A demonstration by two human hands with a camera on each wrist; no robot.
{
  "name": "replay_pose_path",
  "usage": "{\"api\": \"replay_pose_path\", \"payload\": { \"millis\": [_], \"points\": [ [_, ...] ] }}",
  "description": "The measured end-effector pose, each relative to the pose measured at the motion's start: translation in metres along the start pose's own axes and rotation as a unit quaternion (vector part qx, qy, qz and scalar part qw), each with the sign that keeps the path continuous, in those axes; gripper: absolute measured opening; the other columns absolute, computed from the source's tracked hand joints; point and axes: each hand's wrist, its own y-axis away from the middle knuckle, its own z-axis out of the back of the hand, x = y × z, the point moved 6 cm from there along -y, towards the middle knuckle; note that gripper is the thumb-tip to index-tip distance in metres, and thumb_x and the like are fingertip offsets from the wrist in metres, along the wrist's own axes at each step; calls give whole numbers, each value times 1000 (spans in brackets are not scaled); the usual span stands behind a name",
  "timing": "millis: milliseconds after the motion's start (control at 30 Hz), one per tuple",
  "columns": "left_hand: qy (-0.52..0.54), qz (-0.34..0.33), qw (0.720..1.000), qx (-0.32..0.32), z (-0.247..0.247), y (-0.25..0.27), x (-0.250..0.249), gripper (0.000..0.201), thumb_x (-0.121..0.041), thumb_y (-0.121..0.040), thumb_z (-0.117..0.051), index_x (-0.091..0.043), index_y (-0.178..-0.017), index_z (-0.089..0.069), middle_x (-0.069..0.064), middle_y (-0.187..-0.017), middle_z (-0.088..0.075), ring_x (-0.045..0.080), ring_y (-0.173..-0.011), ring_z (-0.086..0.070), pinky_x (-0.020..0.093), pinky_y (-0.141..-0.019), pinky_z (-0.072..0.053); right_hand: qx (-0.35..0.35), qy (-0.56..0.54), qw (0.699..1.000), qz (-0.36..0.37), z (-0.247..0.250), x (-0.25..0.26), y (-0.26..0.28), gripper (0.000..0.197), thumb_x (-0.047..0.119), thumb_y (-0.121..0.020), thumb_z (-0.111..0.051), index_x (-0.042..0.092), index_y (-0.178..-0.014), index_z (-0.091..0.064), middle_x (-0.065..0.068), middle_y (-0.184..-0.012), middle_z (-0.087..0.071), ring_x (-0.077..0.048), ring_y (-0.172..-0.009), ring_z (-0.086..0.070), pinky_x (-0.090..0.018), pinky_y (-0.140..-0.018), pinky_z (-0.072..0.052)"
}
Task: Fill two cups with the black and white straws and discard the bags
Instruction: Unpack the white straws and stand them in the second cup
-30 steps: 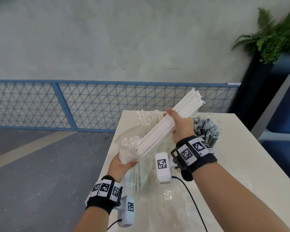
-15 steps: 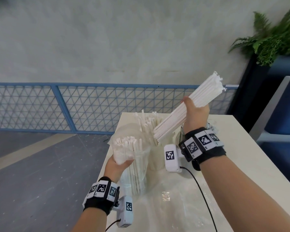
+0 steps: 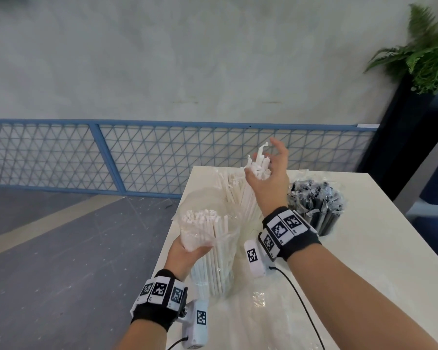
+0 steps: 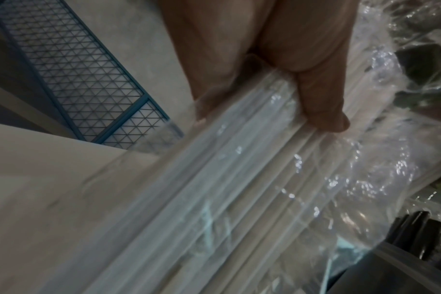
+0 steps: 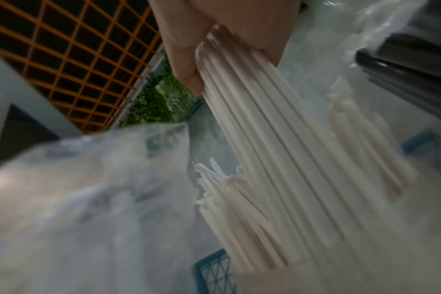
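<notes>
My left hand (image 3: 189,250) grips a clear plastic bag of white straws (image 3: 213,238) upright at the table's left edge; in the left wrist view my thumb (image 4: 320,107) presses the bagged straws (image 4: 239,179). My right hand (image 3: 264,160) holds a bundle of loose white straws (image 3: 257,170) nearly upright, its lower end in among the white straws standing at the back (image 3: 232,188); their cup is hidden. In the right wrist view my thumb (image 5: 186,65) is curled on the bundle (image 5: 277,149). Wrapped black straws (image 3: 316,205) stand in a cup to the right.
The white table (image 3: 364,269) ends just left of my left hand, with grey floor below. Crumpled clear plastic (image 3: 261,301) lies on the table in front of me. A blue mesh fence (image 3: 137,157) runs behind, and a potted plant (image 3: 425,54) stands far right.
My right hand pulled the bundle out of the bag, swung it up to the right, then turned it upright and lowered it into the back straws. The bag stayed in my left hand.
</notes>
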Motion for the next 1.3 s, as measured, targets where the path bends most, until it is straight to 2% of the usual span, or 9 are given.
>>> {"api": "replay_pose_path", "payload": {
  "millis": [100,200,367,500,600,733,800,1000,1300],
  "points": [
    [6,-1,1000,-6,2,-2,3,32,-10,-65,-82,-22,-90,-66,-6,-88,-73,13,-94,-67,21,-77,-49,67,133,986,77,-12,2,-1,44,1,-85,-54,27,-120,-53,-4,-118,-62,-12,-101,-56,-23,-88,-45],
    [7,1,1000,-5,2,-3,6,37,-20,-57,-85,-23,-89,-67,-8,-86,-74,13,-94,-67,26,-82,-50,100,191,971,102,-16,-9,-1,25,3,-88,-50,13,-108,-60,-5,-108,-65,-15,-91,-55,-23,-80,-41],
    [1,2,1000,-7,3,-5,9,32,-4,-69,-77,-26,-90,-66,-15,-83,-75,11,-95,-66,28,-85,-49,138,262,950,95,-24,-28,1,16,8,-91,-47,11,-102,-58,-6,-102,-64,-22,-83,-55,-29,-68,-40],
    [2,0,1000,-5,3,-4,10,33,-3,-70,-76,-26,-92,-66,-13,-87,-75,8,-94,-66,27,-85,-49,179,354,912,102,-27,-42,15,19,18,-94,-43,15,-106,-58,-2,-109,-64,-26,-96,-59,-36,-81,-42],
    [4,-6,1000,0,2,-3,8,33,-3,-70,-76,-25,-92,-66,-10,-88,-75,6,-92,-67,24,-83,-49,227,435,868,81,-29,-51,18,40,41,-95,-32,19,-120,-55,1,-131,-54,-25,-120,-49,-44,-104,-28],
    [3,-8,1000,-6,2,-2,8,32,0,-70,-75,-24,-89,-66,-13,-82,-75,8,-89,-67,25,-82,-50,72,284,935,202,-15,-5,42,32,33,-91,-41,14,-110,-59,-5,-120,-57,-15,-110,-46,-29,-98,-35],
    [1,-8,1000,-10,2,-3,8,32,1,-71,-75,-25,-88,-66,-15,-79,-74,9,-88,-67,27,-81,-51,96,194,951,221,-17,9,69,20,21,-91,-47,11,-103,-59,-2,-103,-60,-7,-93,-50,-20,-85,-43],
    [11,-12,1000,-4,0,2,5,37,5,-69,-75,-25,-86,-65,-14,-76,-74,-2,-77,-67,16,-72,-52,253,210,944,21,-30,-30,94,45,20,-80,-69,15,-122,-53,1,-114,-61,0,-95,-51,-15,-89,-44],
    [-44,0,997,65,-14,4,1,41,6,-68,-76,-25,-92,-64,-19,-74,-72,-8,-77,-66,9,-64,-50,322,147,933,-63,-41,-37,105,53,7,-71,-73,15,-120,-54,16,-96,-57,0,-88,-54,2,-74,-36]
  ]
}}
